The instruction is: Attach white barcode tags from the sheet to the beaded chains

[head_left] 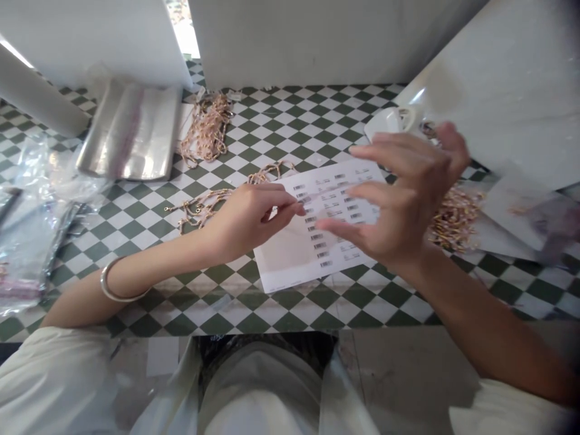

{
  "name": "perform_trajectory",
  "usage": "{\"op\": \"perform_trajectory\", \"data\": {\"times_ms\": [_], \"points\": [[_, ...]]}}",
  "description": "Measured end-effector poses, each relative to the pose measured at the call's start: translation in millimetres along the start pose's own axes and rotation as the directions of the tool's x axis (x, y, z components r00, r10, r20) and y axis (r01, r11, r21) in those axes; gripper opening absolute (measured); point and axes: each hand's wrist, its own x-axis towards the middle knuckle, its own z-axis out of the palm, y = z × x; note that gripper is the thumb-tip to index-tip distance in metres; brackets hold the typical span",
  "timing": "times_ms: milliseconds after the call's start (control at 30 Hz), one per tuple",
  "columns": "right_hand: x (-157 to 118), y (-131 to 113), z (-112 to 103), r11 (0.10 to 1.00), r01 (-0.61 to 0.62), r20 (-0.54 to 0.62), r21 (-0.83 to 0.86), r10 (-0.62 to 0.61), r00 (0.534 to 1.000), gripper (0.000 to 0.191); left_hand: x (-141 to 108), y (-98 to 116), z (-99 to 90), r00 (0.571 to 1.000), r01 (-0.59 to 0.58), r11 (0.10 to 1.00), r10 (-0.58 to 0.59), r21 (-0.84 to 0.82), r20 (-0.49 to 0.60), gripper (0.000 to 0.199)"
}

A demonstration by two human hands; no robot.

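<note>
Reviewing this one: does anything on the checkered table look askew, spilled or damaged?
Nothing looks clearly spilled or damaged. The label sheet sits at a slant to the front edge of the table, and the beaded strands by the left hand lie loosely tangled, so both look slightly untidy.

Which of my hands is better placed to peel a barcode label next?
Probably your right hand: it hovers over the label sheet with its fingers spread, while your left hand has its fingertips pinched together.
</note>
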Motion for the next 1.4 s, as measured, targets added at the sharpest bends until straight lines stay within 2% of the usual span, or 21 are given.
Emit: {"op": "perform_trajectory", "data": {"times_ms": [100,267,333,433,500,567,667,733,833,900,1033,1100,1200,1300,1400], "points": [[3,0,0,0.978,0.098,-0.221,-0.186,-0.139,0.965,0.045,0,-2,1.8,1.000,-0.027,0.996,0.026,0.082,0.014,0.019],[10,-2,-1,0.982,0.143,-0.171,-0.122,-0.163,0.972,0.008,0,-4,2.1,0.999,0.009,0.999,-0.010,0.038,0.034,0.020],[10,-2,-2,0.987,0.142,-0.225,-0.070,-0.154,0.962,0.008,0,-5,1.4,0.997,0.049,0.996,-0.044,-0.079,0.071,0.024],[11,-4,-8,0.999,0.034,-0.294,-0.002,-0.033,0.955,0.009,-1,-5,-0.7,0.985,0.117,0.931,-0.066,-0.345,0.158,0.042],[11,-8,-13,0.995,-0.051,-0.328,0.081,0.075,0.942,0.006,-1,-6,-2.1,0.980,0.129,0.874,-0.041,-0.468,0.194,0.048],[12,-13,-19,0.975,-0.099,-0.402,0.197,0.172,0.899,0.005,-1,-9,-2.4,0.986,0.087,0.857,-0.002,-0.507,0.166,0.054],[13,-22,-28,0.922,-0.175,-0.468,0.346,0.331,0.820,0.006,-1,-15,-0.9,0.998,-0.009,0.862,0.039,-0.507,0.048,0.058],[12,-28,-30,0.865,-0.225,-0.398,0.448,0.418,0.816,0.011,0,-17,0.7,0.999,-0.043,0.840,0.051,-0.541,-0.001,0.059],[10,-37,-25,0.752,-0.258,-0.191,0.606,0.452,0.871,0.008,0,-15,3.0,0.998,-0.061,0.821,0.061,-0.567,-0.019,0.064],[9,-41,-17,0.679,-0.303,-0.055,0.669,0.452,0.890,0.011,-1,-12,4.1,0.997,-0.079,0.834,0.072,-0.546,-0.034,0.067],[7,-47,1,0.530,-0.414,0.145,0.740,0.476,0.867,0.010,-3,-8,5.6,0.998,-0.061,0.850,0.055,-0.523,-0.029,0.069],[7,-48,9,0.490,-0.426,0.172,0.761,0.481,0.860,0.007,-4,-6,5.8,0.997,-0.074,0.849,0.072,-0.523,-0.023,0.066],[6,-51,17,0.464,-0.396,0.128,0.792,0.508,0.852,0.003,-5,-2,5.9,0.996,-0.085,0.839,0.087,-0.538,-0.023,0.062],[6,-53,22,0.423,-0.374,0.103,0.825,0.539,0.836,0.007,-6,4,6.2,1.000,-0.012,0.842,0.011,-0.540,-0.006,0.059],[6,-55,24,0.336,-0.358,0.129,0.871,0.546,0.828,0.017,-7,7,6.7,0.999,0.039,0.842,-0.048,-0.537,-0.002,0.052]]}}
